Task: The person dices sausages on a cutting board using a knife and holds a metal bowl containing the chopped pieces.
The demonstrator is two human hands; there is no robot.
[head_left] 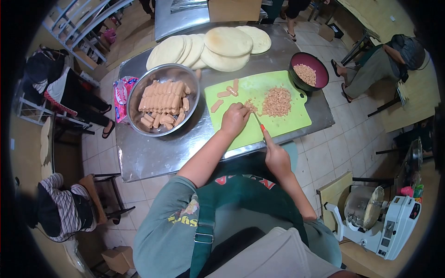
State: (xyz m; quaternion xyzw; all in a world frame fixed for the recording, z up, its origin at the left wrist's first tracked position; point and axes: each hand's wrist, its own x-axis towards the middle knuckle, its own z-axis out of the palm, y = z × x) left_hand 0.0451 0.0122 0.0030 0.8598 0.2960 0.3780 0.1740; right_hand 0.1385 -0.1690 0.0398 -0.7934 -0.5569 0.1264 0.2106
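My right hand (277, 160) is wrapped round the handle of a knife (263, 128), whose blade reaches up over a green cutting board (282, 128). My left hand (235, 118) is closed, its fingertips pressed down on sausage at the board's middle, just left of the blade. Small cut bits (251, 106) lie at those fingertips. A heap of chopped sausage (277, 102) sits on the right half of the board. Several sausage pieces (224, 93) rest on the board's left part. Left of the board, a steel bowl (194, 104) holds many sausages (161, 97), some stacked in rows.
Round flatbreads (228, 41) are piled at the table's (148, 160) far side. A dark bowl (293, 76) with chopped sausage stands beyond the board's right corner. A pink packet (121, 99) lies by the steel bowl. Other people stand or sit around. A mixer (394, 227) is at lower right.
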